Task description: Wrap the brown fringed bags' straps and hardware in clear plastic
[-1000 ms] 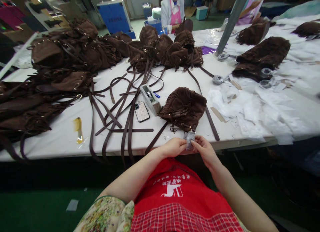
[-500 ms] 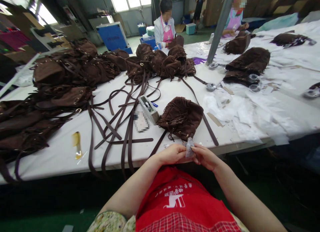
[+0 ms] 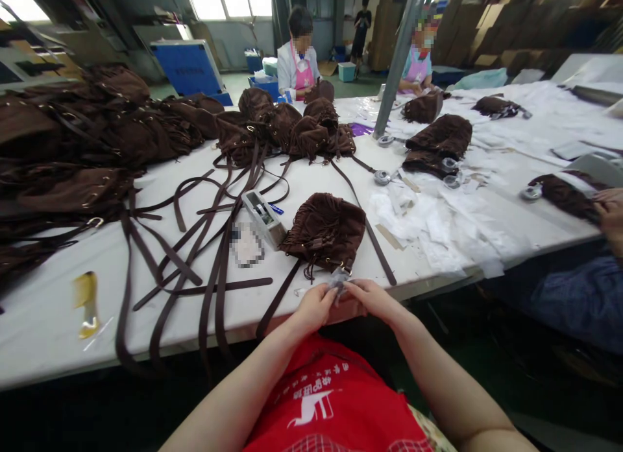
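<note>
In front of me a brown fringed bag (image 3: 327, 228) lies on the white table, its drawstring side toward me. At its near corner sits a crumpled piece of clear plastic wrap (image 3: 337, 281), by a metal ring on the bag. My left hand (image 3: 315, 305) pinches the wrap from the left. The fingers of my right hand (image 3: 374, 299) close on it from the other side. What lies inside the wrap is hidden. A grey box-like holder (image 3: 265, 217) touches the bag's left side, and a dark strap (image 3: 372, 225) runs along its right.
Brown bags (image 3: 160, 124) are heaped at the left, with long straps (image 3: 195, 244) trailing over the near edge. A yellow comb (image 3: 86, 304) lies front left. White wrapping sheets (image 3: 438, 225) cover the right. A metal post (image 3: 400, 63) rises from the table. A co-worker's hand (image 3: 610, 212) is at far right.
The view has swung to the right, so the table's things sit further left and a co-worker's hand with a bag shows at the right. Both my hands stay on the plastic wrap.
</note>
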Action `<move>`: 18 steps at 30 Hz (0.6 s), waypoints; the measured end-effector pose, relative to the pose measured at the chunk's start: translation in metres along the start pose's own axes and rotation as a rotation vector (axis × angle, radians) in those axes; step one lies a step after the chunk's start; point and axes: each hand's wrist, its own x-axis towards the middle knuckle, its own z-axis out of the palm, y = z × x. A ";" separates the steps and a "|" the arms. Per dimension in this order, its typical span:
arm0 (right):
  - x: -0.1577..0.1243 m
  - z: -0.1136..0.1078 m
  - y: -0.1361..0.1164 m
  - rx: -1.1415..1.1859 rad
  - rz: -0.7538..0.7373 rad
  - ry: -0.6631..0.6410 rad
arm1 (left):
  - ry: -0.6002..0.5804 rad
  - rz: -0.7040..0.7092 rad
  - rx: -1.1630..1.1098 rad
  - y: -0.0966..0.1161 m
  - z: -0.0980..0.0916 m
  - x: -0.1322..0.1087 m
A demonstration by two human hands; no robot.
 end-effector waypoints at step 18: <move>0.067 -0.150 -0.005 -1.117 0.224 0.684 | -0.121 0.007 -0.317 -0.012 -0.015 -0.009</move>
